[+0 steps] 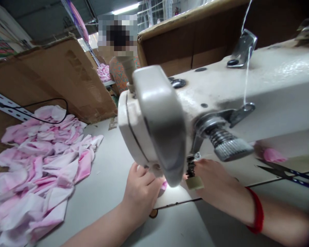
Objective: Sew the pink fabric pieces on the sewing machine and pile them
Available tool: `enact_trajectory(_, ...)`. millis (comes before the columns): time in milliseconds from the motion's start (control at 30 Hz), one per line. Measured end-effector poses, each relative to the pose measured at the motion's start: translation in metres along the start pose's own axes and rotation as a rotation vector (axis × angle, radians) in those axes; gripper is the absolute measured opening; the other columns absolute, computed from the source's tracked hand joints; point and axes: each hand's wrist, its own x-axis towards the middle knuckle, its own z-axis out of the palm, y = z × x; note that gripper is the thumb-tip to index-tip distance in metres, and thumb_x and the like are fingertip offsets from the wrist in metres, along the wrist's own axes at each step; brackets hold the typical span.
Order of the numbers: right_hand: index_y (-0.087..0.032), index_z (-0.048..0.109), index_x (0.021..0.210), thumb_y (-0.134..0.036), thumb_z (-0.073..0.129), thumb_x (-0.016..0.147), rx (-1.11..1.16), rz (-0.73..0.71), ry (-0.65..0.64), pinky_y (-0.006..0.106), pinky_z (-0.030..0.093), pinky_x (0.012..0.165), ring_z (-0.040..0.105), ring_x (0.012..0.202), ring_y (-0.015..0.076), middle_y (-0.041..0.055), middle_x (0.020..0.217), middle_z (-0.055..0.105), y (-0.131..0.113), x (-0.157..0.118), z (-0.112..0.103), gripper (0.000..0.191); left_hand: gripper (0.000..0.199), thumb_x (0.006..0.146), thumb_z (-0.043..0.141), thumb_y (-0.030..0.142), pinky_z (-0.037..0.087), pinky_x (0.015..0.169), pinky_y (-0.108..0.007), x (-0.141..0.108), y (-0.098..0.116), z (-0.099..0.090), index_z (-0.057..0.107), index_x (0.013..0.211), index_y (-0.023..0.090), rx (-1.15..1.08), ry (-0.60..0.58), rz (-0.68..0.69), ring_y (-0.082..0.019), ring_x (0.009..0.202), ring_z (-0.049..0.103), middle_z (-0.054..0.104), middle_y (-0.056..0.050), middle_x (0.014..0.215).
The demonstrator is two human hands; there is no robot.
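Observation:
A white sewing machine [151, 120] fills the middle and right of the view. My left hand [141, 192] is on the left of the needle area, its fingers bent together at a small bit of pink fabric [164, 185]. My right hand [211, 178], with a red band on the wrist, reaches behind the presser area from the right; its fingertips are hidden by the machine head. The needle and most of the fabric are also hidden behind the head.
Crumpled pink and white fabric pieces [46, 154] lie on the left of the table [100, 181]. Blue-handled scissors [290, 175] and a pink scrap [274, 155] are at the right. Cardboard [54, 79] stands behind; a person [119, 68] is beyond it.

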Motion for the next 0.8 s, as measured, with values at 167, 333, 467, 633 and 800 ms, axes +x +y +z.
enact_trajectory(167, -0.021, 0.057, 0.073, -0.030, 0.038, 0.078, -0.053, 0.060, 0.053, 0.027, 0.025, 0.043, 0.054, 0.051, 0.0180, 0.0029, 0.051, 0.055, -0.002, -0.003, -0.006, 0.021, 0.026, 0.083, 0.036, 0.017, 0.037, 0.054, -0.026, 0.000, -0.001, 0.003, 0.057, 0.068, 0.019, 0.008, 0.017, 0.007, -0.013, 0.056, 0.046, 0.051, 0.000, 0.056)
enact_trajectory(333, -0.021, 0.056, 0.068, -0.031, 0.039, 0.078, -0.047, 0.060, 0.089, 0.026, 0.028, 0.044, 0.053, 0.050, 0.0171, 0.0027, 0.050, 0.053, 0.001, -0.002, -0.012, 0.022, 0.025, 0.082, 0.037, 0.015, 0.037, 0.053, -0.024, -0.007, -0.005, 0.008, 0.059, 0.069, 0.020, 0.062, 0.046, -0.038, -0.012, 0.056, 0.047, 0.050, 0.000, 0.056)
enact_trajectory(467, -0.021, 0.055, 0.066, -0.031, 0.039, 0.078, 0.001, 0.080, 0.081, 0.024, 0.028, 0.044, 0.052, 0.050, 0.0147, 0.0011, 0.051, 0.052, 0.006, 0.000, -0.012, 0.022, 0.025, 0.082, 0.038, 0.017, 0.037, 0.054, -0.026, -0.012, -0.005, 0.012, 0.059, 0.070, 0.020, 0.105, 0.038, -0.045, -0.013, 0.056, 0.048, 0.051, 0.000, 0.057)
enact_trajectory(633, -0.020, 0.055, 0.067, -0.025, 0.040, 0.078, -0.024, 0.069, 0.068, 0.025, 0.026, 0.044, 0.051, 0.049, 0.0150, 0.0020, 0.051, 0.054, 0.005, 0.001, -0.010, 0.019, 0.026, 0.084, 0.038, 0.020, 0.037, 0.055, -0.027, -0.010, -0.004, 0.009, 0.059, 0.069, 0.020, 0.092, 0.033, -0.015, -0.014, 0.057, 0.048, 0.050, 0.000, 0.056)
enact_trajectory(800, -0.020, 0.055, 0.073, -0.025, 0.033, 0.081, -0.114, 0.047, 0.104, 0.026, 0.026, 0.044, 0.055, 0.052, 0.0186, 0.0046, 0.054, 0.058, -0.001, -0.003, -0.002, 0.024, 0.026, 0.084, 0.037, 0.017, 0.034, 0.052, -0.025, -0.004, -0.004, 0.005, 0.057, 0.068, 0.019, 0.038, 0.042, 0.023, -0.012, 0.055, 0.045, 0.050, 0.001, 0.055)
